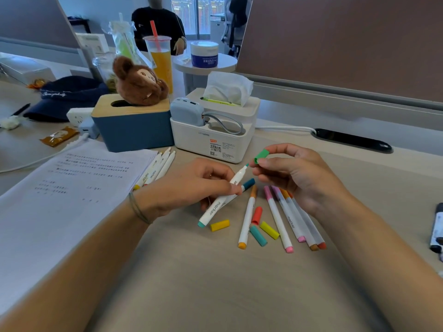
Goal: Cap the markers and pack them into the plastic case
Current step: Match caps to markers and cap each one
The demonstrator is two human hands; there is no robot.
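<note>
My left hand (191,185) grips a white marker (220,200) with a green tip, its bare tip pointing up to the right. My right hand (294,173) pinches a green cap (261,156) just beyond that tip, a small gap between them. On the desk below lie capped markers: a teal one (248,184), an orange one (248,216) and several pink and orange ones (290,216). Loose caps lie among them: yellow (220,225), red (257,215), teal (258,235), yellow (269,230). Several uncapped markers (158,167) lie by the papers. No plastic case is visible.
A stack of printed papers (72,192) lies at the left. Behind stand a blue tissue box (134,128) with a plush toy, and a white organiser (215,140) with tissues. A dark marker (437,228) lies at the right edge. A person sits far behind.
</note>
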